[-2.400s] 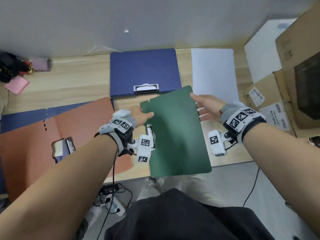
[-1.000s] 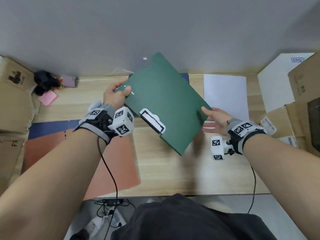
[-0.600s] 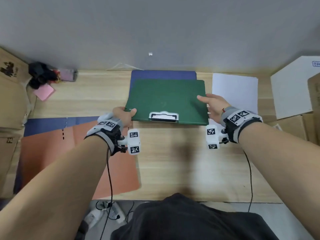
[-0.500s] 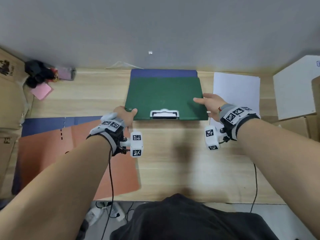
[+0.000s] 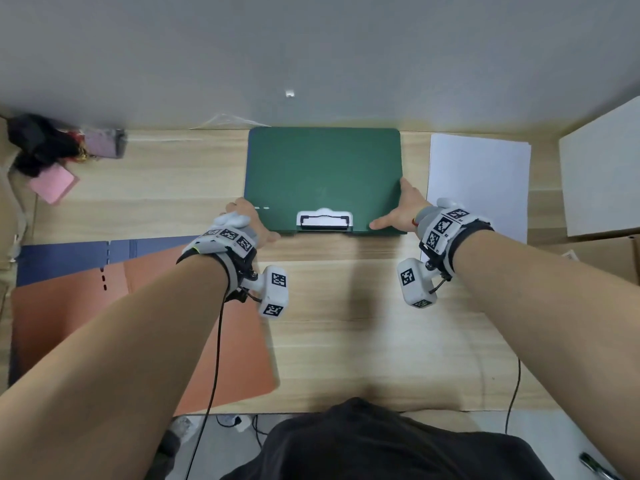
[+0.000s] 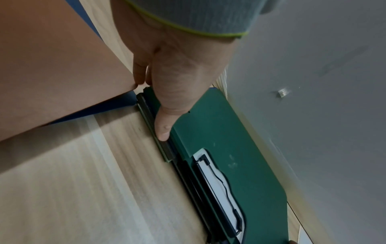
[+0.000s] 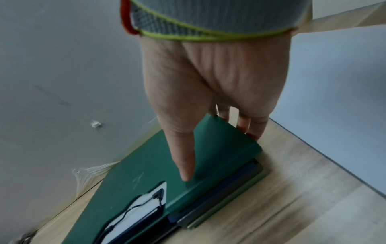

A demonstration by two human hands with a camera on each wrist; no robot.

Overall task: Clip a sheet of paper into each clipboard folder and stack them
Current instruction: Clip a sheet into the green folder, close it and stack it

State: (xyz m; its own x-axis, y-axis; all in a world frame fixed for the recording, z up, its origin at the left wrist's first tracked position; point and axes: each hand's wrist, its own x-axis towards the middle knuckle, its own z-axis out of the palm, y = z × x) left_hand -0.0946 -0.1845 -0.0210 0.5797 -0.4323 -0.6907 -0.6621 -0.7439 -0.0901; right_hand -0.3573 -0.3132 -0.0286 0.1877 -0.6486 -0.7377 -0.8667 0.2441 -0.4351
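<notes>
A dark green clipboard folder (image 5: 323, 174) lies shut and flat at the back of the table, its white clip (image 5: 325, 220) facing me. It sits squarely on a blue folder whose edge (image 7: 240, 173) shows beneath it. My left hand (image 5: 258, 220) is at the near left corner, its thumb (image 6: 163, 128) straight along the stack's near edge and the other fingers against the left side. At the near right corner my right hand (image 5: 398, 211) lays its thumb (image 7: 183, 161) on the green cover, with the other fingers straight down the right edge. A stack of white paper (image 5: 478, 181) lies to the right.
An open orange folder (image 5: 69, 313) lies over an open blue one (image 5: 69, 258) at the left front. Pink and dark items (image 5: 52, 183) sit at the back left. A white box (image 5: 602, 174) and cardboard boxes stand at the right. The grey wall runs directly behind the stack.
The green folder was carried up from the front, turned level and laid on the blue folder at the back. Both hands have slid to its near corners.
</notes>
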